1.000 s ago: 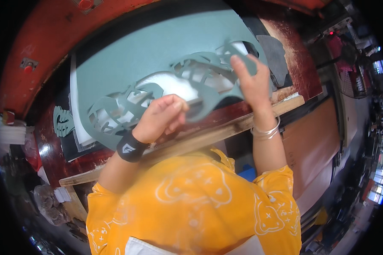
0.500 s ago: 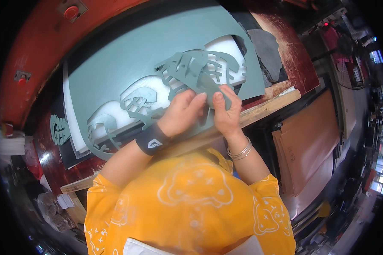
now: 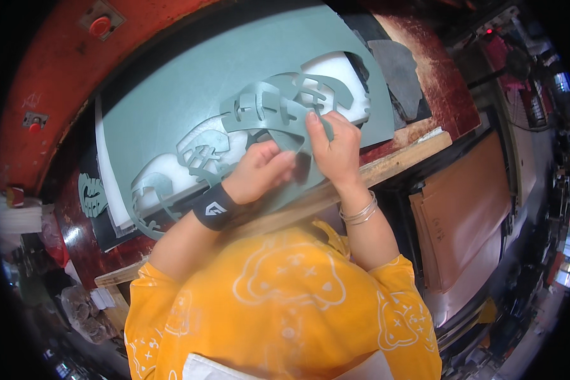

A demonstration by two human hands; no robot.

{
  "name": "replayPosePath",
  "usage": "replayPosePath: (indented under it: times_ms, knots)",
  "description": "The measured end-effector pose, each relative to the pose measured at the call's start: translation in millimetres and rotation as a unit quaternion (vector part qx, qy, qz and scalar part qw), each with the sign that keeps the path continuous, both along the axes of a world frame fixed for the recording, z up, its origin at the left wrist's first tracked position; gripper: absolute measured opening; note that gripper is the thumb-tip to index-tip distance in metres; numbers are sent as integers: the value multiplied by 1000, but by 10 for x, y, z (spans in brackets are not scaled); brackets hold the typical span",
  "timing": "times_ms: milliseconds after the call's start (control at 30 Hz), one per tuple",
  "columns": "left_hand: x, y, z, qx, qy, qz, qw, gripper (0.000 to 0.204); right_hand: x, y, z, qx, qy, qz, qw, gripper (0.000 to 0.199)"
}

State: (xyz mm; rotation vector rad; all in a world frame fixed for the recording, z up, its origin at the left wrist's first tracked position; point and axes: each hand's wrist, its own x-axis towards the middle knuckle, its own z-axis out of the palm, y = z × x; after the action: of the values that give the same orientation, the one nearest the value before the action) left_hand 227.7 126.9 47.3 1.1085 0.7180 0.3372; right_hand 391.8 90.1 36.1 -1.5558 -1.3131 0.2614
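Although the rim bends every straight line, your bench reads in order of size.

Item: dark red, worn-topped table (image 3: 76,238), with a grey-green flexible flat sheet (image 3: 202,79) across it, white backing (image 3: 337,66) showing through its openings. Item: pale wooden batten (image 3: 408,155) along the table's near edge.

Item: grey-green slotted cut piece (image 3: 254,109), over the sheet's near part, ahead of your torso. Its long axis runs roughly left to right across you; the slotted end points left and slightly away, arched clear of the sheet, and the other end comes back toward your right hand. Where it overlaps neighbouring cut shapes, its far right limit cannot be made out with certainty.

Item: your right hand (image 3: 337,152), closed on the piece, thumb on top. Item: your left hand (image 3: 258,173), fingers loosely curled, thumb by the piece's near corner; whether it pinches that corner you cannot be told from here. Half a second ago your hands nearly met; the left has since drawn down and left, and the slotted end has bowed upward. That suggests your right hand now carries most of the hold.

Item: black wristband (image 3: 213,208), left wrist. Item: thin silver-coloured bangles (image 3: 359,210), right wrist.
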Motion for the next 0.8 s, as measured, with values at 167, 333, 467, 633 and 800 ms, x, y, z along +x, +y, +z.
replayPosePath:
  times_ms: [167,333,467,633,800]
  knots:
    - [-34,-2,25,-14,46,-35,998,25,81,48,-22,-24,-2,-16,1000,31]
    - [-106,15,56,-60,24,-71,995,25,130,60,-29,-39,-12,-20,999,32]
    - [-112,48,92,-70,32,-87,993,25,161,96,-54,-55,-14,-17,998,31]
    - [-31,89,122,0,95,-59,994,18,157,-7,5,41,19,17,999,24]
    - [-33,203,147,-184,-109,206,955,29,22,-366,134,136,-91,204,965,20]
